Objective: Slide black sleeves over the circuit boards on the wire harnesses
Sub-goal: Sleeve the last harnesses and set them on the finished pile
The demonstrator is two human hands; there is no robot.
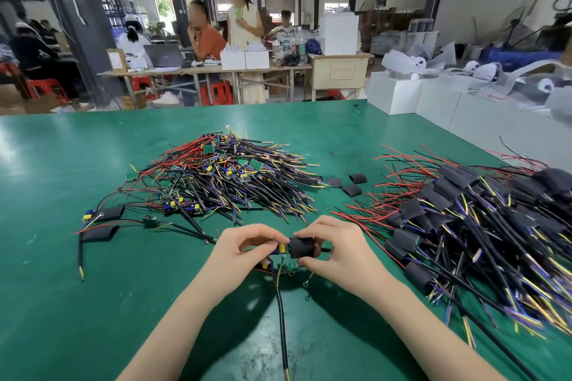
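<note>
Right hand (335, 252) pinching a black sleeve (301, 247) draws it onto the circuit board (283, 249) gripped by the left hand (244, 249) above the desk (93, 303), needing a steady push next.

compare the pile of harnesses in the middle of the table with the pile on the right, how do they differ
The middle pile shows bare green circuit boards and capacitors; the right pile has black sleeves over its boards. The middle pile lies farther from the hands; the right pile runs along the table's right side, out to the picture's edge. Both are tangles of red, black, yellow and purple wires on the green table.
</note>
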